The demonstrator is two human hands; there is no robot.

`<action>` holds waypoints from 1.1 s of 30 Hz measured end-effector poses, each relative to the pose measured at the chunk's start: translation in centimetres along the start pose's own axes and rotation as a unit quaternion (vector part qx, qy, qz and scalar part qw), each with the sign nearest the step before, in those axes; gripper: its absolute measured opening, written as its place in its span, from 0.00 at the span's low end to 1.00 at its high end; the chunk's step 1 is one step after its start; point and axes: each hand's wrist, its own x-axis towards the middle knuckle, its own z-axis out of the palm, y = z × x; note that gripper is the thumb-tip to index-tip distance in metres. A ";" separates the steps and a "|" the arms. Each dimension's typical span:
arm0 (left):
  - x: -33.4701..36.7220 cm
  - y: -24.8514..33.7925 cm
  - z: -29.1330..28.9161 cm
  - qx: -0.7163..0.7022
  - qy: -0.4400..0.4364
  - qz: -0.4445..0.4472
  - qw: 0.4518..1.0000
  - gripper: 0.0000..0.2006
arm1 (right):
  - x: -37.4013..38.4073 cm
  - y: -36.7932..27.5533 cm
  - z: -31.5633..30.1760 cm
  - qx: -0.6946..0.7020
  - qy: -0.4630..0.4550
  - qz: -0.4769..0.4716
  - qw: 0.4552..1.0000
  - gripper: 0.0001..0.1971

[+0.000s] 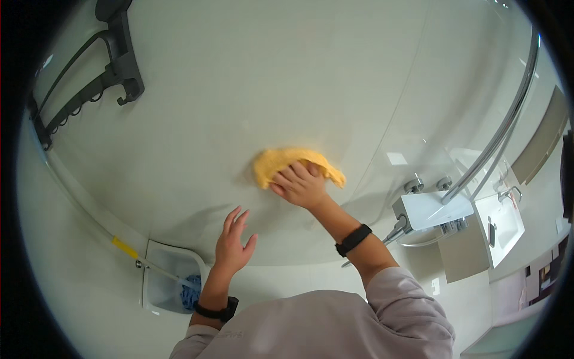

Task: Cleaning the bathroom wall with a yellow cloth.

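Currently, right hand (301,184) grasping a yellow cloth (284,159), fingers bent over its lower edge and the cloth bunched against the pale wall (287,78). Cloth lies mostly beyond the fingertips, on the side away from the body; its long axis runs roughly left to right, across the line of the right forearm, with the right end drooping past the thumb side. Whether the palm also presses on the wall: cannot tell.

Left hand (233,245) empty, fingers loosely spread, to the lower left of the cloth and apart from it. Right hand is clearly the nearer one, being on the cloth itself. A black wristband (354,240) sits on the right wrist, and a similar one on the left.

Further out, left: white bucket (174,246) beside the left forearm, blue mop strands (190,292) inside, a pole with a yellow sleeve (125,246) leaning out of it. Upper left: dark rack (127,69) with hooks. Right: shower shelf (433,210), curved metal pipe (508,122), then a white sink (513,230)
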 end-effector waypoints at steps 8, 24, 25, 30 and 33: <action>-0.7 0.8 -0.3 0.003 0.003 -0.028 1.000 0.28 | 2.0 8.0 -5.9 -0.079 -0.022 0.087 0.993 0.13; -2.4 2.8 -0.7 0.023 -0.013 -0.086 0.996 0.27 | 10.6 10.4 -7.4 -0.137 0.062 0.165 0.975 0.22; -2.9 2.9 -0.7 0.025 -0.011 -0.087 0.996 0.27 | 8.2 9.2 -6.3 -0.129 0.066 0.145 0.979 0.22; -4.4 4.5 -1.0 0.061 -0.017 -0.122 0.991 0.27 | -4.1 4.8 -3.1 -0.074 -0.010 0.090 0.993 0.21; -6.9 4.6 -1.6 0.071 -0.012 -0.125 0.990 0.26 | -5.5 4.1 -2.8 -0.065 -0.036 0.099 0.992 0.21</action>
